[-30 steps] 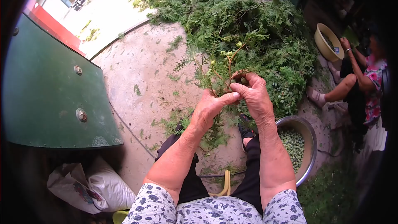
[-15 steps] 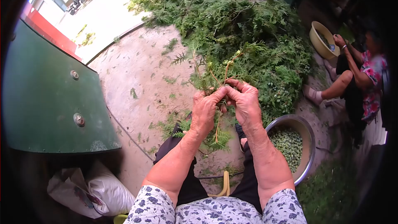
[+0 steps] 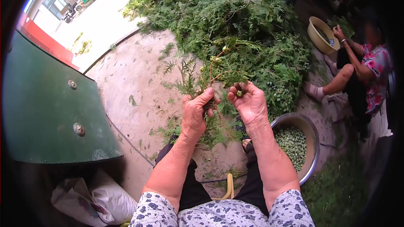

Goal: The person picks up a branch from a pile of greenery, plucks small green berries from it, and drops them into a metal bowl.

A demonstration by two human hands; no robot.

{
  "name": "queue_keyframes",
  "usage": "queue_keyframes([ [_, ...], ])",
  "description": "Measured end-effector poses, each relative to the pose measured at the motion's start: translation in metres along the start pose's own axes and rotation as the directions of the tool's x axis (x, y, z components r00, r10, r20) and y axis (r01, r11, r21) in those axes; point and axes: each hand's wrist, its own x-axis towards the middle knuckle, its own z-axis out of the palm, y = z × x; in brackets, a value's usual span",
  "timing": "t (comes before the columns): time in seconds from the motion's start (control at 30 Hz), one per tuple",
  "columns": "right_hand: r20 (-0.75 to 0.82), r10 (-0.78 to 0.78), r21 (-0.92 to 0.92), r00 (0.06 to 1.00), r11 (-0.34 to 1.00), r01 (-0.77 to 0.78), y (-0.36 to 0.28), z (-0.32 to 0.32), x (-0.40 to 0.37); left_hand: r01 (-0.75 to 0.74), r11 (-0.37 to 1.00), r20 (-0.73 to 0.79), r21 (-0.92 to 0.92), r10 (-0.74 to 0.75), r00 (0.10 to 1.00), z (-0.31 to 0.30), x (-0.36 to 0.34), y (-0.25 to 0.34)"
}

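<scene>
gap between left hand (image 3: 194, 111) and right hand (image 3: 252, 106), basin (image 3: 312, 136) beside right forearm (image 3: 271, 155)

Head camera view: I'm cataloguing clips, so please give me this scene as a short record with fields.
Left hand: gripping a leafy sprig
Right hand: apart from the sprig, small green cone at the fingers
Ahead: large pile of green branches on the ground
Right side: metal bowl with many small green cones
Farther right: seated person beside a yellow basin
Lower left: white sack

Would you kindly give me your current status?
Left hand gripping green sprig. Right hand holding small green cone, apart from sprig. No obstruction visible between hands.
</scene>
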Motion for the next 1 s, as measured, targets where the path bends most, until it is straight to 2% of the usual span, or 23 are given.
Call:
queue_keyframes([
  [0.07, -0.022, -0.001, 0.015, 1.0, 1.0, 0.001, -0.004, -0.002, 0.002, 0.02, 0.999, 0.002, -0.041, -0.02, 1.0, 0.002, 0.0, 0.001],
  [0.17, 0.122, 0.015, 0.121, 0.992, 0.992, -0.03, -0.008, -0.002, 0.007, 0.096, 0.992, -0.056, -0.077, -0.1, 0.993, 0.001, 0.002, 0.001],
  [0.3, 0.204, 0.059, 0.161, 0.977, 0.982, -0.094, -0.013, 0.0, 0.006, 0.092, 0.994, 0.004, -0.065, -0.092, 0.996, -0.005, 0.005, -0.001],
  [0.4, 0.217, 0.051, 0.136, 0.975, 0.987, -0.082, -0.016, 0.0, 0.005, 0.045, 0.999, 0.052, 0.003, -0.045, 0.998, -0.004, 0.005, -0.004],
  [0.5, 0.263, 0.018, 0.111, 0.965, 0.993, -0.049, -0.019, 0.001, 0.003, 0.093, 0.994, -0.006, -0.065, -0.094, 0.996, -0.001, 0.005, -0.001],
  [0.57, 0.412, -0.006, 0.092, 0.911, 0.995, -0.035, -0.02, 0.002, 0.003, 0.093, 0.994, -0.017, -0.056, -0.094, 0.995, -0.004, 0.006, -0.003],
  [0.7, 0.419, -0.019, 0.003, 0.908, 1.0, 0.02, -0.021, 0.007, -0.001, 0.105, 0.993, 0.002, -0.048, -0.105, 0.994, -0.006, 0.005, 0.0],
  [0.8, 0.44, -0.04, -0.086, 0.897, 0.993, 0.086, -0.024, 0.009, -0.002, 0.079, 0.996, 0.02, 0.027, -0.08, 0.997, -0.007, 0.005, 0.0],
  [0.87, 0.437, -0.091, -0.179, 0.895, 0.966, 0.185, -0.028, 0.014, -0.007, 0.094, 0.995, 0.019, 0.02, -0.095, 0.995, -0.007, 0.005, 0.0],
  [1.0, 0.403, -0.093, -0.219, 0.911, 0.956, 0.195, -0.033, 0.009, -0.004, 0.072, 0.997, 0.031, 0.039, -0.074, 0.997, -0.009, 0.006, 0.001],
])
